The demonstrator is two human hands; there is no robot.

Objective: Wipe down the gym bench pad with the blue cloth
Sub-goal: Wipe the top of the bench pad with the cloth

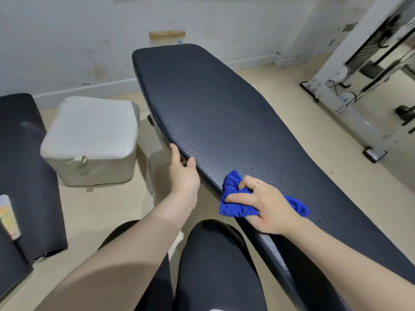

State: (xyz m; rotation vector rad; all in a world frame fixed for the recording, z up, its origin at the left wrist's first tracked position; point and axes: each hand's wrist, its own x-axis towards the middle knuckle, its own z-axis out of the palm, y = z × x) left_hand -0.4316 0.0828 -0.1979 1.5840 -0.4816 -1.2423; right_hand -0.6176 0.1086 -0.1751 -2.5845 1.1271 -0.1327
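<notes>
A long black bench pad [220, 113] with a woven texture runs from the far wall down to the lower right. The blue cloth [238, 198] lies bunched on the pad's near left edge. My right hand [267, 205] presses down on the cloth, fingers curled into it, with a ring on one finger. My left hand [183, 173] grips the pad's left edge just ahead of the cloth, thumb on top and fingers hidden under the rim.
A white cushioned block [89, 138] stands on the beige floor left of the bench. A second black pad [24, 167] with a small tube [9, 216] on it lies at far left. A white machine frame [350, 86] stands at right. My knees [213, 261] are beside the bench.
</notes>
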